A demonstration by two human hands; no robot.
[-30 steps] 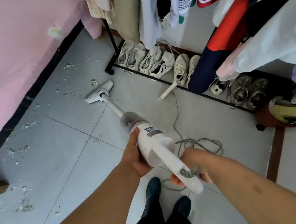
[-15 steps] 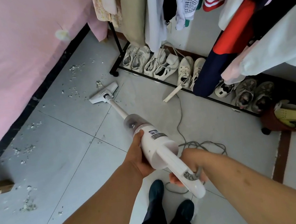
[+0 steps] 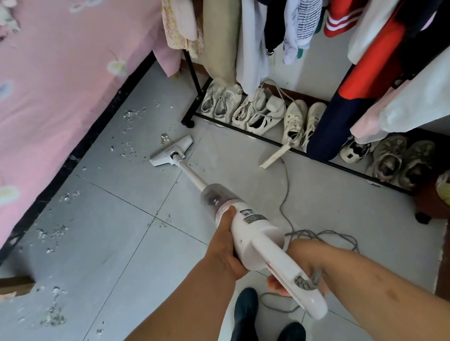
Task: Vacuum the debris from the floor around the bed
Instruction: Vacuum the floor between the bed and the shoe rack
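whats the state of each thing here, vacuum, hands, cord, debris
vacuum, tilted, held in both hands
floor head, flat on the floor
left hand, gripping the vacuum body
right hand, gripping the handle
cord, loose, looped on the floor
debris, scattered along the bed edge
clothes, hanging on the rack
shoes, lined up under the clothes
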